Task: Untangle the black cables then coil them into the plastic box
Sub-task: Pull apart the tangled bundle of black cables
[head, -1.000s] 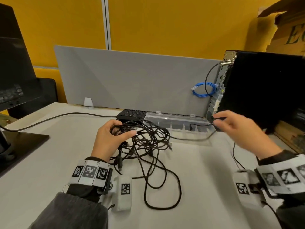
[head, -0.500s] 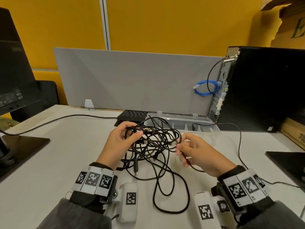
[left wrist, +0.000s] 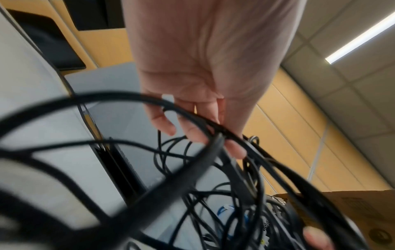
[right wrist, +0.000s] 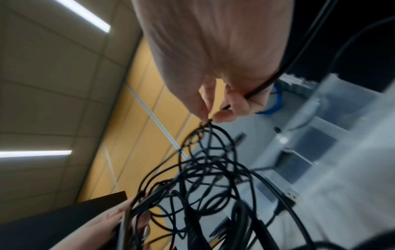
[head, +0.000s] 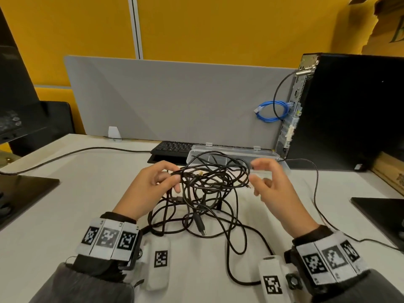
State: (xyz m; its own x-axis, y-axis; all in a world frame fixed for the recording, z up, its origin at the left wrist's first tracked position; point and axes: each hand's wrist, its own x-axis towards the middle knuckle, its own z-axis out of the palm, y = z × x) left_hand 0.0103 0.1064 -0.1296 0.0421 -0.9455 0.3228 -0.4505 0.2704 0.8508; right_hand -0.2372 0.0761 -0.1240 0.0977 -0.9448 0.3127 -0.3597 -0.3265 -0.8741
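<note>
Head view: the left hand (head: 150, 189) grips the black cables (head: 209, 189) bunched between both hands, above the worktop (head: 65, 215), short of the plastic box (head: 271, 155).

Left wrist view: its fingers (left wrist: 192, 133) curl round several strands.

Right wrist view: the right hand (right wrist: 215, 55) pinches one thin strand at its fingertips (right wrist: 224, 116). The cables look light, limp and snag-prone; a plug end seems the best hold.

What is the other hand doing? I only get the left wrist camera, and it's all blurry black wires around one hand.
Observer: The right hand pinches one thin strand at the right edge of the black cables, between thumb and fingertip.
Operator: Is there a box anywhere?
Observer: Yes, a clear plastic box lies on the table just behind the tangle.
Operator: Is the whole tangle up in the air?
Observer: No. Only the top is lifted; the lower loops trail on the white table.
</note>
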